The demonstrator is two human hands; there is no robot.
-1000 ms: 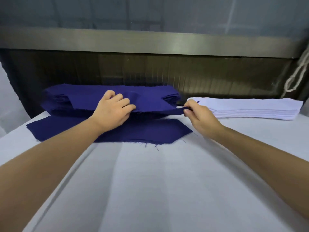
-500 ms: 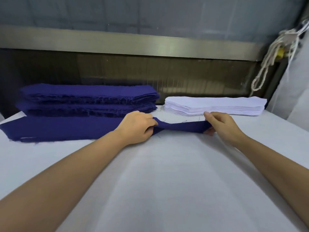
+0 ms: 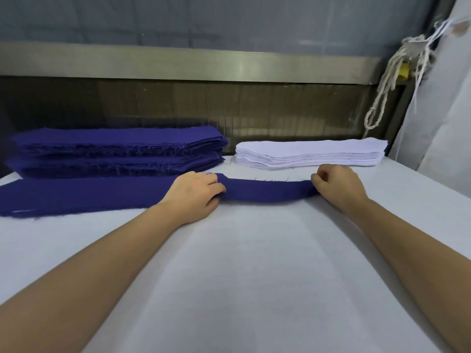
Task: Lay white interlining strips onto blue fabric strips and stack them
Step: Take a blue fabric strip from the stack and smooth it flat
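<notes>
My left hand curls its fingers over the blue fabric strip just in front of the right end of the blue fabric stack. My right hand pinches the strip's far end, well right of that stack and in front of the white interlining stack. Since half a second ago the strip has settled flatter on the table, and my right fingers have curled tighter.

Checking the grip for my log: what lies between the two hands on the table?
In the head view, one blue fabric strip spans from the left hand to the right hand, each gripping it, over the white table.
</notes>
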